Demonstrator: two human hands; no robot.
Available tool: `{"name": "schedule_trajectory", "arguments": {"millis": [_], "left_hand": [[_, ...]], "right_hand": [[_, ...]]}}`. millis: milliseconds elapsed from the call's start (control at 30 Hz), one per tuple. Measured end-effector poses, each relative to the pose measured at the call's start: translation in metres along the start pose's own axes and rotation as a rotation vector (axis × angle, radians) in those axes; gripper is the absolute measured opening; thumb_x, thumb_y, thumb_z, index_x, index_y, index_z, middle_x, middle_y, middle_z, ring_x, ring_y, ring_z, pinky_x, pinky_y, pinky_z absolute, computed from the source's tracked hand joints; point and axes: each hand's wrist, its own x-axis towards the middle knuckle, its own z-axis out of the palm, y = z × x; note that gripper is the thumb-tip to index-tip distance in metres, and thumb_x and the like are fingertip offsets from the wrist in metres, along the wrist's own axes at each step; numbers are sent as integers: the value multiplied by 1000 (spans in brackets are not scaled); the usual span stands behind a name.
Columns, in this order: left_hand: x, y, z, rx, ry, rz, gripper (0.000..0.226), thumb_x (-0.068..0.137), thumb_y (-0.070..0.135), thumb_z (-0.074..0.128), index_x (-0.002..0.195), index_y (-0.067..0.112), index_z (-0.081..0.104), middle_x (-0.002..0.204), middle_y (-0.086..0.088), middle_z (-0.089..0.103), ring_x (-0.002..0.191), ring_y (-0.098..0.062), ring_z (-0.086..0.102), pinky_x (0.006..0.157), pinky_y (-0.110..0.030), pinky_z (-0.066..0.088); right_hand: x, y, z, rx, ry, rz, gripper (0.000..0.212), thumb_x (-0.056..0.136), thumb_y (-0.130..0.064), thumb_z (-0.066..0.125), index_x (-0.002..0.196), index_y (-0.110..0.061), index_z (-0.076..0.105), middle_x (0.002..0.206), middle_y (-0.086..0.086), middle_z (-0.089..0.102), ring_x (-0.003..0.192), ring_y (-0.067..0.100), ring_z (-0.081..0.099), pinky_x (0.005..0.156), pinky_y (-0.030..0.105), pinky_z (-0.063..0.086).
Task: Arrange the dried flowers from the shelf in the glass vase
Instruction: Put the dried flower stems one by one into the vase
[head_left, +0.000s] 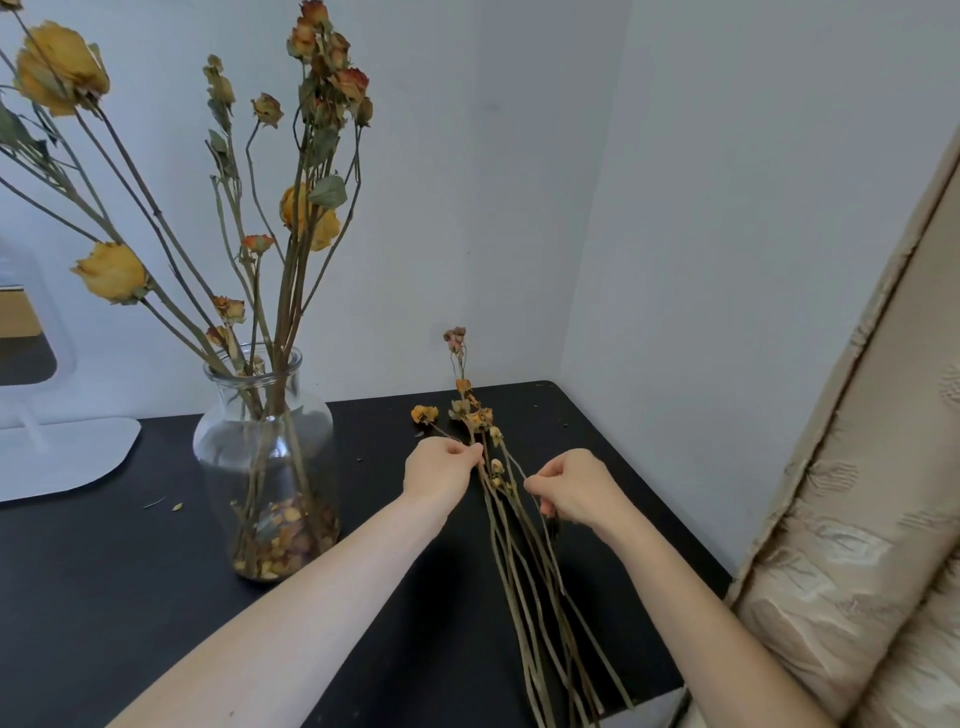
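Dried flowers (524, 545) lie loose on the black table (130, 597), lower centre of frame; stems run from bottom edge up toward the far corner, heads at the far end. Your left hand (441, 470) pinches a stem near the heads. Your right hand (569, 491) pinches another stem just beside it, fingers curled. Hands apart, bundle between them. Glass vase (265, 462) stands to the left, already holding several stems, petals at its bottom. Left hand is nearer the vase. Judgement: a lifted stem must swing left and stand upright, cut end down.
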Motion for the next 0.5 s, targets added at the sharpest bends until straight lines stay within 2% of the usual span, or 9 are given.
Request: {"name": "schedule_trajectory", "arguments": {"millis": [100, 233, 300, 500], "left_hand": [[6, -11, 1, 34, 6, -32, 23, 91, 26, 55, 77, 15, 68, 68, 0, 54, 53, -13, 44, 68, -33, 42], [11, -17, -1, 57, 24, -23, 25, 91, 26, 55, 68, 21, 63, 64, 4, 50, 54, -9, 40, 69, -29, 40], [11, -15, -2, 58, 21, 9, 25, 91, 26, 54, 69, 20, 63, 62, 5, 48, 55, -8, 40, 69, -29, 40], [2, 0, -7, 67, -40, 180, 23, 94, 26, 48, 76, 17, 59, 63, 6, 46, 56, -7, 40, 55, -23, 33]], "right_hand": [[3, 6, 9, -59, -13, 55, 24, 84, -18, 59, 61, -14, 64, 56, -3, 62, 50, 5, 51, 64, 24, 48], [5, 8, 16, -100, -7, 79, 28, 85, -22, 58, 58, -13, 63, 57, -2, 62, 53, 8, 53, 76, 32, 53], [5, 7, 16, -105, 1, 76, 29, 84, -22, 59, 58, -14, 63, 58, -2, 63, 56, 9, 55, 77, 32, 54], [2, 1, 5, -30, 57, 19, 32, 83, -18, 58, 52, -14, 60, 52, -4, 60, 52, 7, 54, 69, 28, 49]]}}
